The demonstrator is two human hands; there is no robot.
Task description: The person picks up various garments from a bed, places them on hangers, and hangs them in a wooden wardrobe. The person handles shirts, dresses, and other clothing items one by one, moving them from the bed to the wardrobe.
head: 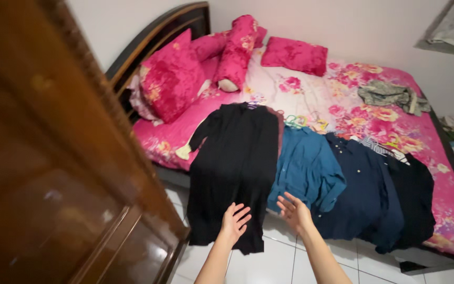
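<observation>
1 head view looks down, forward over the bed (447, 221); hands near.

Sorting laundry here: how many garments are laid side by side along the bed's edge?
4: a long black dress at left, by both hands; a teal shirt; a navy shirt; a black garment at right. Overlaps may hide more. A crumpled one lies apart, further back.

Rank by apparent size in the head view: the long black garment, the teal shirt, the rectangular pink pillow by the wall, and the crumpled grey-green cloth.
1. Long black garment
2. Teal shirt
3. Rectangular pink pillow and crumpled grey-green cloth: alike, both farther away, so unranked.
</observation>
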